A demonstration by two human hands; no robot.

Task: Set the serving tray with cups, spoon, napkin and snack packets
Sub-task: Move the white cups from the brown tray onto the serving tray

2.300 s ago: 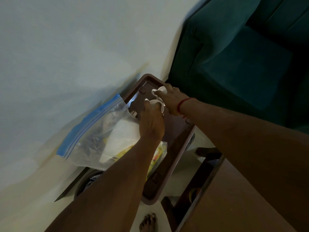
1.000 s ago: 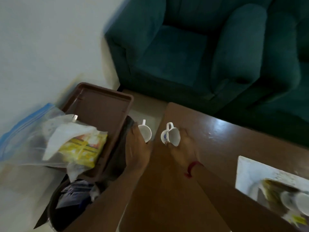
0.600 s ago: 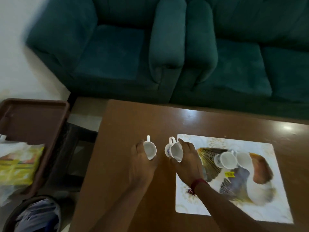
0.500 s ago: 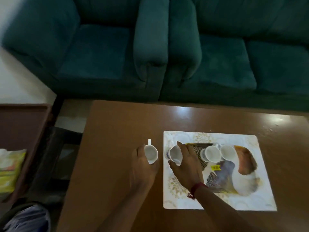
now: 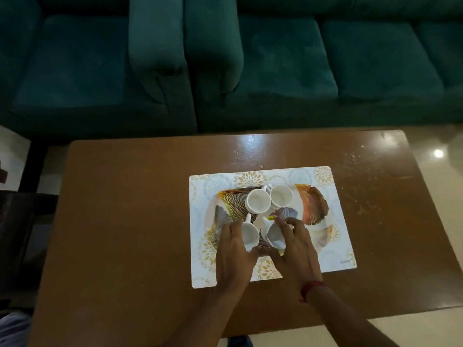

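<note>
A patterned serving tray [image 5: 314, 205] lies on a white floral placemat [image 5: 335, 236] on the brown table. Two white cups stand side by side at the tray's far edge, one on the left [image 5: 258, 201] and one on the right [image 5: 281, 195]. My left hand [image 5: 234, 249] grips a third white cup [image 5: 250, 235] over the tray's near left part, its handle pointing away from me. My right hand [image 5: 293, 246] holds a fourth white cup [image 5: 274, 234], tilted, right beside it. Whether either held cup touches the tray is hidden.
The brown wooden table [image 5: 125, 221] fills the middle of the view, with a dark green sofa [image 5: 250, 58] just behind it. Pale floor tiles [image 5: 441, 171] show at the right. A dark stand [image 5: 22, 221] sits off the table's left edge.
Both hands carried their cups from the brown tray at the left, across the table, to the patterned tray. The view swung right with them.
</note>
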